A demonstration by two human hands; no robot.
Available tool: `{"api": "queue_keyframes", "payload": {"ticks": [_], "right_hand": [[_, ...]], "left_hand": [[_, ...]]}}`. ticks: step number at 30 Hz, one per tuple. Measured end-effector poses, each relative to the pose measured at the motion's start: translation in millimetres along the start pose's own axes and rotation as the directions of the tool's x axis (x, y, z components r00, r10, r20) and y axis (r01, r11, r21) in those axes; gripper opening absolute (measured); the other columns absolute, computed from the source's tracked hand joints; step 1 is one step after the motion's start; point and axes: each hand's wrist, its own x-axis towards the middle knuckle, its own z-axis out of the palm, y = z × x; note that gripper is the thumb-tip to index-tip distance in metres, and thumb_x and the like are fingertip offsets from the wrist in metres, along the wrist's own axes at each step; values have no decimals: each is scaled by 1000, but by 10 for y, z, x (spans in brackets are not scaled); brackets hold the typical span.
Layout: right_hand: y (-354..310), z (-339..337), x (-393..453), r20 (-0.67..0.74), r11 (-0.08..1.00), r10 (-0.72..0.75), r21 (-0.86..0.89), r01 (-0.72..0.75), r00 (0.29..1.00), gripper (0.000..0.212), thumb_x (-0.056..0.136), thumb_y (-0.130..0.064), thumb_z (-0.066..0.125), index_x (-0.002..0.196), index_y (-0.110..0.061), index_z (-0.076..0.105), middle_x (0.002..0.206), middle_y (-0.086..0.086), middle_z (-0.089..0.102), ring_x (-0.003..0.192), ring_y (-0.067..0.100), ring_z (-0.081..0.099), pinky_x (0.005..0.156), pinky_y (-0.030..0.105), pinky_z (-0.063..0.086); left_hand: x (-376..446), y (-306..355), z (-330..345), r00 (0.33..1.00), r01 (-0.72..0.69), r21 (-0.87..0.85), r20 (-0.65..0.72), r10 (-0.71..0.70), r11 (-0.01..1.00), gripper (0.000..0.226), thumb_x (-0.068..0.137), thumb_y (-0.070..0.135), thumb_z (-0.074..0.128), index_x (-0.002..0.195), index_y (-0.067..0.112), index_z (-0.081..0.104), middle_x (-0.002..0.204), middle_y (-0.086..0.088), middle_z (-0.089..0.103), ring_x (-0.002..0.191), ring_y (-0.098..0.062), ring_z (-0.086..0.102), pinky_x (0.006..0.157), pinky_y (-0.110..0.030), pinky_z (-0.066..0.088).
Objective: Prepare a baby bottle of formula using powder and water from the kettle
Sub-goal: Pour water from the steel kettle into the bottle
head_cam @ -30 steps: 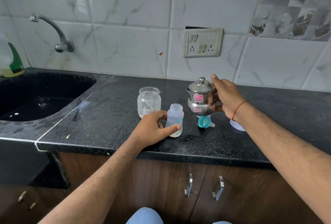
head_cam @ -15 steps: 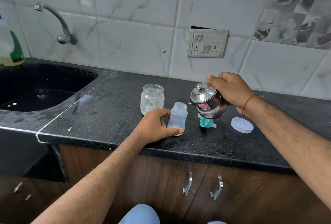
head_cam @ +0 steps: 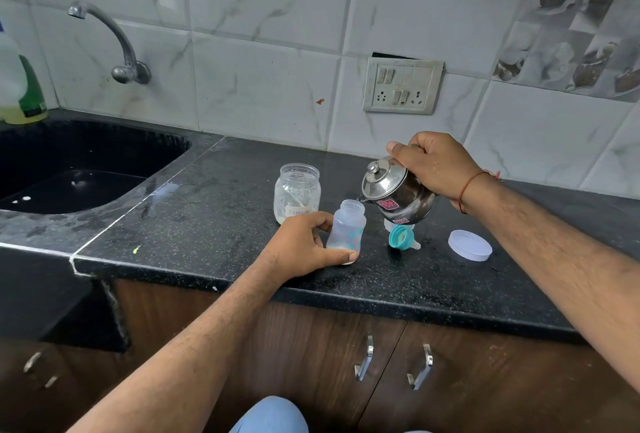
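A small clear baby bottle [head_cam: 347,224] stands uncapped on the black counter [head_cam: 214,210], with white powder at its bottom. My left hand [head_cam: 301,249] grips the bottle low down, thumb in front and fingers behind. My right hand [head_cam: 434,165] holds a small steel kettle [head_cam: 394,191] by its handle, lifted and tilted left, its spout just over the bottle's mouth. An open glass jar [head_cam: 297,191] labelled formula stands behind the bottle. The teal bottle cap with nipple [head_cam: 401,236] lies on its side under the kettle.
A white round lid [head_cam: 470,245] lies on the counter to the right. A black sink [head_cam: 79,169] with a wall tap [head_cam: 114,41] is at the left, a soap bottle [head_cam: 20,86] beside it. A switch plate [head_cam: 401,86] is on the tiled wall.
My right hand lifted the kettle off the counter, moved it left and tilted its spout down to the bottle's mouth. My left hand kept hold of the bottle.
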Motion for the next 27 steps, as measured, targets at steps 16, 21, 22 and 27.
{"api": "queue_keyframes", "payload": {"ticks": [16, 21, 22, 27], "right_hand": [[5, -2, 69, 19, 998, -42, -43, 43, 999, 43, 96, -54, 67, 74, -19, 56, 72, 2, 59, 72, 21, 55, 72, 36, 47], [7, -4, 83, 21, 998, -49, -48, 50, 999, 44, 96, -54, 67, 69, -21, 53, 71, 2, 59, 72, 21, 54, 73, 37, 47], [6, -6, 85, 22, 998, -52, -47, 53, 998, 46, 96, -53, 68, 68, -21, 52, 70, 1, 58, 72, 21, 54, 73, 37, 46], [1, -23, 78, 30, 998, -49, -47, 51, 998, 46, 95, -54, 68, 66, -22, 51, 67, -1, 57, 71, 20, 54, 73, 37, 47]], "left_hand": [[12, -13, 4, 1000, 22, 15, 6, -22, 1000, 45, 73, 51, 98, 107, 42, 70, 71, 39, 65, 62, 4, 57, 60, -9, 43], [14, -20, 4, 1000, 20, 14, 5, -20, 1000, 47, 72, 52, 99, 108, 40, 72, 67, 39, 63, 62, 6, 58, 59, -8, 42], [14, -20, 4, 1000, 18, 17, 7, -18, 1000, 47, 72, 52, 99, 109, 39, 73, 68, 40, 63, 62, 5, 57, 60, -8, 42], [14, -29, 5, 1000, 20, 20, 22, -20, 1000, 48, 71, 49, 101, 109, 40, 72, 70, 47, 61, 64, 2, 56, 61, -10, 45]]}}
